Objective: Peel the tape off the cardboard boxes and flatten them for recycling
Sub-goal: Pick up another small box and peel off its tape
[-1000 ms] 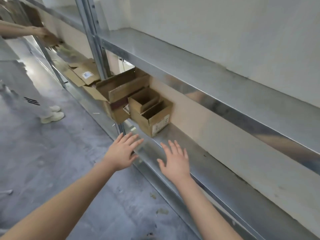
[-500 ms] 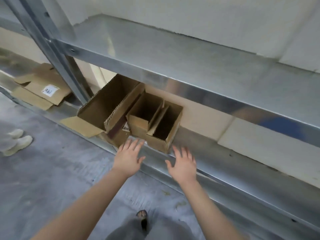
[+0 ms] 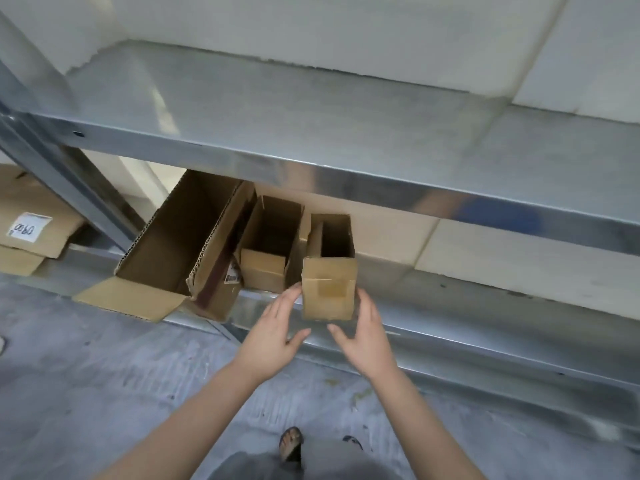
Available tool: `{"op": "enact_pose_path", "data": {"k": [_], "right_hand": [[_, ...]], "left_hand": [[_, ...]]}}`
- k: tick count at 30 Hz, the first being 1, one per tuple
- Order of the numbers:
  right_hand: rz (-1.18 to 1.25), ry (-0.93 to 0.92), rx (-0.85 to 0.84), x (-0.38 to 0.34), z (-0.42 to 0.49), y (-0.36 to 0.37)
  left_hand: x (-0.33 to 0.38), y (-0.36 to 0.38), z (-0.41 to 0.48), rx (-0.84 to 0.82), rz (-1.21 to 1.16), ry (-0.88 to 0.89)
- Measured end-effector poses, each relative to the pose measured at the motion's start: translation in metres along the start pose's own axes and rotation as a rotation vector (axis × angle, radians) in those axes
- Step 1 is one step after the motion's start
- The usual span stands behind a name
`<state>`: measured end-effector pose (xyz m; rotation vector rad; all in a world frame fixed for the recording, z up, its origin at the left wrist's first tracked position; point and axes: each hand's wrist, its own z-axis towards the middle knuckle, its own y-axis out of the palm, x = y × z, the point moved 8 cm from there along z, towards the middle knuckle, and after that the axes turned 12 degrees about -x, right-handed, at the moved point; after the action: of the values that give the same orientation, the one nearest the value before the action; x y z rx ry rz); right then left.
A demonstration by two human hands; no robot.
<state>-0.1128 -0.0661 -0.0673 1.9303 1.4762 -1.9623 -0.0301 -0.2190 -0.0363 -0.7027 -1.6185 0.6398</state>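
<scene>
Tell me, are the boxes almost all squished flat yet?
Not yet. Done: the labelled cardboard on the left looks flattened. In hand: the left hand and right hand press either side of a small box at the lower shelf edge, its tape patch unpeeled. Left: the second small box and the large open box stand unflattened.

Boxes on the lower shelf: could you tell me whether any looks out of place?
Yes: the large box lies on its side, askew, overhanging the edge of the shelf with one flap out over the floor.
</scene>
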Motion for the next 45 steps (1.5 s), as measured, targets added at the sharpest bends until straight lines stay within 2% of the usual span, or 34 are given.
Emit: {"op": "enact_pose_path", "data": {"k": [3, 8, 11, 17, 24, 30, 36, 41, 45], "right_hand": [[0.079, -0.037, 0.084, 0.003, -0.023, -0.030], [0.183, -0.032, 0.193, 0.022, -0.057, -0.082], [0.185, -0.049, 0.219, 0.038, -0.068, -0.114], [0.214, -0.038, 0.091, 0.054, -0.061, -0.135], [0.149, 0.064, -0.028, 0.076, -0.034, -0.123], [0.239, 0.169, -0.046, 0.091, -0.014, -0.109], [0.355, 0.099, 0.005, 0.080, -0.009, -0.100], [0.497, 0.098, 0.130, 0.084, -0.029, -0.122], [0.536, 0.027, 0.217, 0.076, -0.055, -0.154]], "left_hand": [[0.034, 0.001, 0.007, -0.004, -0.107, 0.068], [0.087, 0.016, 0.023, -0.006, -0.522, 0.077], [0.112, 0.032, 0.031, -0.008, -0.427, 0.112], [0.137, 0.049, 0.054, 0.052, -0.113, 0.124], [0.118, 0.033, 0.071, 0.102, -0.088, 0.018], [0.087, 0.009, 0.067, 0.108, 0.096, -0.029], [0.078, 0.011, 0.067, 0.007, -0.050, -0.047], [0.078, 0.018, 0.065, -0.014, -0.342, -0.076], [0.088, 0.030, 0.066, -0.003, -0.514, -0.102]]}}
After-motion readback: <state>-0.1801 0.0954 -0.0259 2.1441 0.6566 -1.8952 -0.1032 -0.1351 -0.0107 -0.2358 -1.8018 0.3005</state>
